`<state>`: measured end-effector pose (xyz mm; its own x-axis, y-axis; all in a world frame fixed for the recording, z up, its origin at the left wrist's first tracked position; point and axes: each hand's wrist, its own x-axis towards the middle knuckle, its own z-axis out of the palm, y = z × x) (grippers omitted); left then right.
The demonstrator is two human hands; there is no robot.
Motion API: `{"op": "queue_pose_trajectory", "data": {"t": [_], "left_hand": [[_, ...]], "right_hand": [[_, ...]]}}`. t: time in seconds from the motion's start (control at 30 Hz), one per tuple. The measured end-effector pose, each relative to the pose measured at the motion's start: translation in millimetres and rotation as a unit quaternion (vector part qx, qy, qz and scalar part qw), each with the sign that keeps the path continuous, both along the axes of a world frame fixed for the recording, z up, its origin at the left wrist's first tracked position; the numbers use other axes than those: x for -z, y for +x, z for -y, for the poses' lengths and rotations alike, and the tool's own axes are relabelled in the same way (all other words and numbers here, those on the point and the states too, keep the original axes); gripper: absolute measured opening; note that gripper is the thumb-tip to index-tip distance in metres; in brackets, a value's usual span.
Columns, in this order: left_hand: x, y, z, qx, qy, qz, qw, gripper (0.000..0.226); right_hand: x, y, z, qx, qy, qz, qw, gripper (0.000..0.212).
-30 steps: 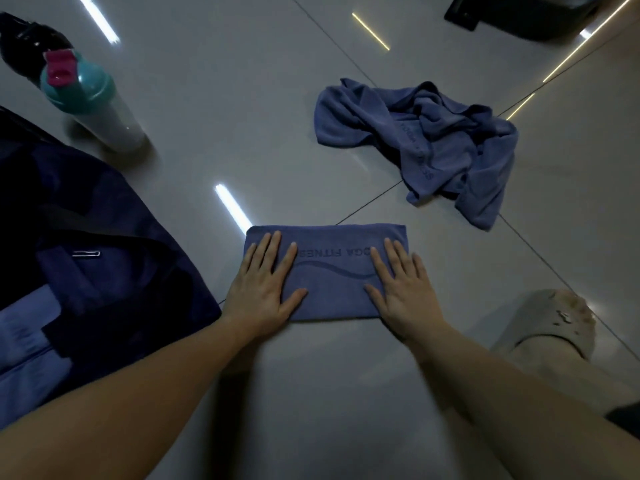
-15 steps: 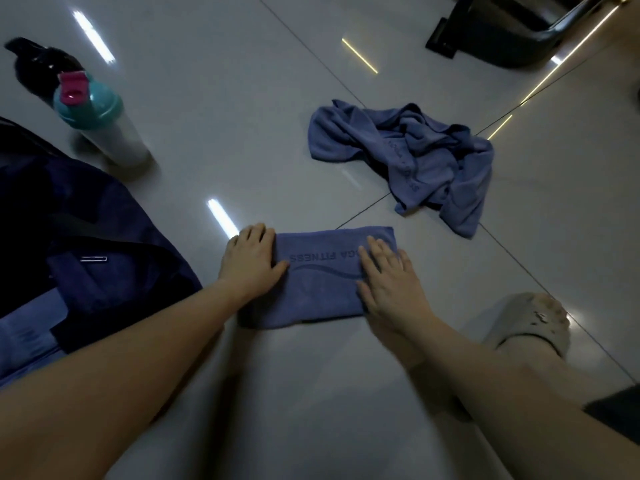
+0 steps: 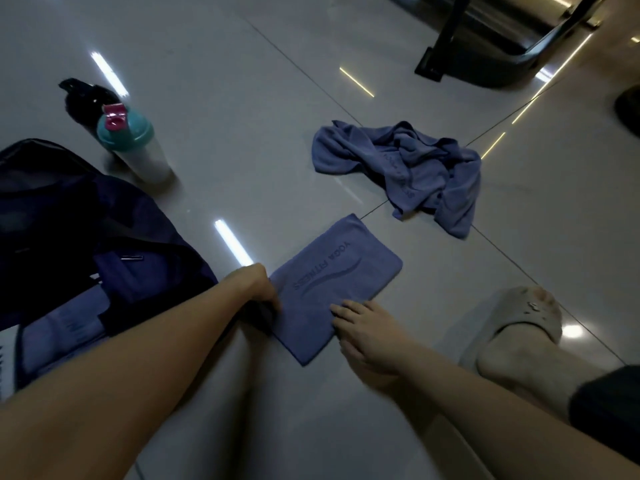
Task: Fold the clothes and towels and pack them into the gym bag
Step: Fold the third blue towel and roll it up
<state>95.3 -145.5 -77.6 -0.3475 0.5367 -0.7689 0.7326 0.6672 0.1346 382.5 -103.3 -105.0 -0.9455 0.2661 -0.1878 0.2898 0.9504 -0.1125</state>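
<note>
**Folded towel on the floor between your hands, beside the open bag**

At your far left the dark gym bag [image 3: 69, 216] lies open on the tiled floor [image 3: 242, 98], with pale blue folded cloth [image 3: 62, 327] showing inside its near end. Just beyond the bag stands a shaker bottle [image 3: 138, 147] with a teal lid and pink cap, and a black bottle [image 3: 83, 98] stands right behind it.

Your left hand [image 3: 256, 285] sits just right of the bag's edge. Its grip is curled in on the left edge of the folded towel [image 3: 332, 282], pinching that edge. The towel is a flat blue rectangle lying on the floor at a slant, with the printed words "YOGA FITNESS" facing up.

Your right hand [image 3: 367, 334] rests at the towel's near right edge. Its grip is spread, with the fingers laid loosely straight on the cloth and closed around nothing.

Farther off and to the right, a second blue towel [image 3: 408, 168] lies crumpled on the floor, well apart from the folded one. Near right, your foot in a pale slipper [image 3: 519, 327] rests on the tiles. A dark metal frame [image 3: 485, 46] stands at the far right corner.
</note>
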Motion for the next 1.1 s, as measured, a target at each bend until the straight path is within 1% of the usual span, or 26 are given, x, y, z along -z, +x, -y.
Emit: {"op": "queue_pose_trajectory", "data": {"t": [0.03, 0.07, 0.1, 0.13, 0.17, 0.23, 0.27, 0.33, 0.37, 0.43, 0.5, 0.53, 0.57, 0.6, 0.63, 0.7, 0.77, 0.83, 0.87, 0.9, 0.93, 1.03, 1.1], "left_hand": [[-1.4, 4.6, 5.9, -0.019, -0.027, 0.03, 0.999, 0.06], [-2.3, 9.4, 11.4, -0.038, -0.051, 0.057, 0.996, 0.058], [-3.6, 14.1, 14.9, -0.037, -0.069, 0.063, 0.995, 0.058], [-5.2, 17.5, 15.6, -0.023, -0.07, 0.049, 0.996, 0.061], [-7.3, 20.7, 13.4, 0.004, -0.055, 0.012, 0.998, 0.065], [-12.8, 25.4, 3.2, 0.053, 0.023, -0.074, 0.996, 0.069], [-14.7, 27.2, -5.1, 0.05, 0.076, -0.094, 0.991, 0.065], [-14.7, 30.1, -27.6, 0.014, 0.165, -0.083, 0.983, 0.054], [-12.1, 31.3, -41.6, -0.006, 0.194, -0.057, 0.979, 0.055], [-5.8, 34.9, -70.1, -0.057, 0.227, 0.019, 0.972, 0.065], [-1.2, 43.5, -99.4, -0.15, 0.258, 0.104, 0.949, 0.072], [1.1, 48.1, -114.2, -0.186, 0.269, 0.128, 0.936, 0.074], [3.1, 52.4, -128.3, -0.207, 0.272, 0.139, 0.929, 0.076], [4.6, 57.2, -141.5, -0.216, 0.264, 0.142, 0.929, 0.077], [6.4, 60.8, -152.4, -0.22, 0.248, 0.141, 0.933, 0.075], [6.2, 64.4, -163.4, -0.224, 0.205, 0.149, 0.941, 0.059], [4.4, 64.7, -165.3, -0.219, 0.188, 0.179, 0.94, 0.043], [3.5, 60.2, -164.8, -0.223, 0.214, 0.197, 0.93, 0.029], [0.0, 56.4, -163.8, -0.226, 0.228, 0.21, 0.923, 0.023], [-5.9, 51.4, -162.6, -0.227, 0.238, 0.225, 0.917, 0.021], [-15.2, 46.3, -160.9, -0.222, 0.242, 0.24, 0.914, 0.022], [-50.4, 28.7, -157.0, -0.191, 0.262, 0.248, 0.913, 0.034], [-78.7, 19.0, -155.7, -0.183, 0.295, 0.258, 0.902, 0.024]], "right_hand": [[-4.7, 3.0, -2.8, 0.027, -0.021, -0.017, 0.999, 0.036], [-9.8, 3.9, -6.8, 0.072, -0.048, -0.026, 0.996, 0.032], [-13.7, 2.8, -12.1, 0.135, -0.07, -0.025, 0.988, 0.031], [-14.3, 1.3, -19.1, 0.202, -0.079, -0.022, 0.976, 0.03], [-14.9, 0.6, -27.3, 0.266, -0.076, -0.028, 0.961, 0.029], [-14.5, 2.0, -49.8, 0.393, -0.087, -0.065, 0.913, 0.023], [-16.2, 2.6, -62.6, 0.452, -0.11, -0.09, 0.881, 0.022], [-15.2, 1.1, -90.4, 0.552, -0.188, -0.11, 0.805, 0.033], [-15.6, -2.9, -103.4, 0.592, -0.238, -0.115, 0.761, 0.037], [-11.6, -14.7, -124.6, 0.653, -0.331, -0.133, 0.668, 0.037], [-4.8, -24.9, -141.9, 0.701, -0.389, -0.144, 0.58, 0.038], [-0.1, -29.3, -148.4, 0.715, -0.407, -0.145, 0.549, 0.034], [6.6, -31.4, -153.2, 0.721, -0.412, -0.142, 0.538, 0.028], [11.3, -33.3, -156.6, 0.722, -0.406, -0.14, 0.542, 0.025], [15.9, -33.2, -159.4, 0.722, -0.402, -0.142, 0.546, 0.028], [8.8, -35.0, -159.1, 0.722, -0.432, -0.164, 0.515, 0.034], [0.1, -31.9, -159.3, 0.713, -0.469, -0.175, 0.491, 0.025], [-19.2, -27.7, -155.7, 0.703, -0.501, -0.175, 0.473, 0.018], [-27.4, -26.0, -155.6, 0.695, -0.511, -0.177, 0.473, 0.014], [-36.8, -25.7, -154.6, 0.686, -0.517, -0.183, 0.478, 0.009], [-45.5, -26.5, -154.2, 0.675, -0.517, -0.19, 0.49, 0.008], [-73.9, -33.8, -156.5, 0.63, -0.511, -0.231, 0.537, 0.01], [-98.5, -39.5, -160.2, 0.597, -0.5, -0.264, 0.569, 0.012]]}}
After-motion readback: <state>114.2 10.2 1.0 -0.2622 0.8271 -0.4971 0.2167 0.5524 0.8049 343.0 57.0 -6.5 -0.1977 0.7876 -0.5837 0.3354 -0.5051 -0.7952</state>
